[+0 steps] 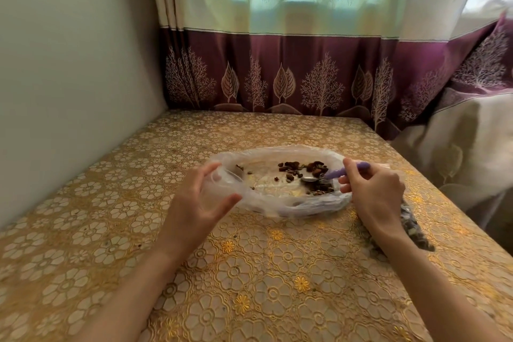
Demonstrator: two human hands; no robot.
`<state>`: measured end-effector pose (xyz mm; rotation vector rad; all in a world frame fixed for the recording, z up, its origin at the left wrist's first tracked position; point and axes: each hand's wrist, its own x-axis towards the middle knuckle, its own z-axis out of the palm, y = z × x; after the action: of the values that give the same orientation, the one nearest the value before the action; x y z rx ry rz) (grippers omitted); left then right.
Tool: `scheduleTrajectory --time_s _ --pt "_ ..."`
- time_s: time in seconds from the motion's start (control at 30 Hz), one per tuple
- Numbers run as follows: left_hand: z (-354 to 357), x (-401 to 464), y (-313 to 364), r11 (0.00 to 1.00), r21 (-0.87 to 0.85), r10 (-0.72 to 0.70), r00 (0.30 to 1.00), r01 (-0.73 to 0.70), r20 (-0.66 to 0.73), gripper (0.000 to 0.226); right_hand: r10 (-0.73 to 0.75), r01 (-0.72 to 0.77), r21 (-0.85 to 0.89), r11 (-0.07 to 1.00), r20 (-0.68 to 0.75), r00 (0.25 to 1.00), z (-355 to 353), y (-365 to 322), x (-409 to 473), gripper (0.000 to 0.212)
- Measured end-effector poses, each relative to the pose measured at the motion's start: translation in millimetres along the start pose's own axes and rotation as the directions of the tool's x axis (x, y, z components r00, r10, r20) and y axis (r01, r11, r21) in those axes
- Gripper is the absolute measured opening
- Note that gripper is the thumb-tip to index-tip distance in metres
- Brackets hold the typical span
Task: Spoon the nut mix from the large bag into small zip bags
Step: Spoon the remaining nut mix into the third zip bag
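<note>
The right forearm (394, 233) hides most of a filled small bag (413, 226).

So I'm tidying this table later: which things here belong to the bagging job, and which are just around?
In use: big bag, nut mix, spoon in the right hand, small bag in the left hand, filled bag.
Just around: tablecloth, curtain.

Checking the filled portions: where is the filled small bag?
The filled small bag lies on the table, right side, partly hidden under the right forearm, near the large bag.
</note>
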<state>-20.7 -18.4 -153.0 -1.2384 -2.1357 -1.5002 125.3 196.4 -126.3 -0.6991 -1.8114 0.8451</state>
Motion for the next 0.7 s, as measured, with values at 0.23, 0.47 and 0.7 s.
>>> scheduleTrajectory --time_s 0.23,0.47,0.7 --pt "2.5 -0.3 -15.1 0.980 0.198 -0.025 0.973 -0.022 0.231 0.084 -0.183 0.190 -0.213 0.958 0.050 0.982 13.3 5.2 6.9 0.028" --pt "5.6 -0.1 -17.0 0.976 0.218 -0.050 0.965 -0.007 0.257 0.077 -0.013 0.009 -0.133 0.991 -0.027 1.000 28.0 16.2 11.7 0.025" --pt "4.8 1.0 -20.6 0.988 0.151 -0.050 0.977 0.018 0.208 0.076 0.250 -0.251 0.080 0.965 0.014 0.968 27.0 15.8 20.1 0.020"
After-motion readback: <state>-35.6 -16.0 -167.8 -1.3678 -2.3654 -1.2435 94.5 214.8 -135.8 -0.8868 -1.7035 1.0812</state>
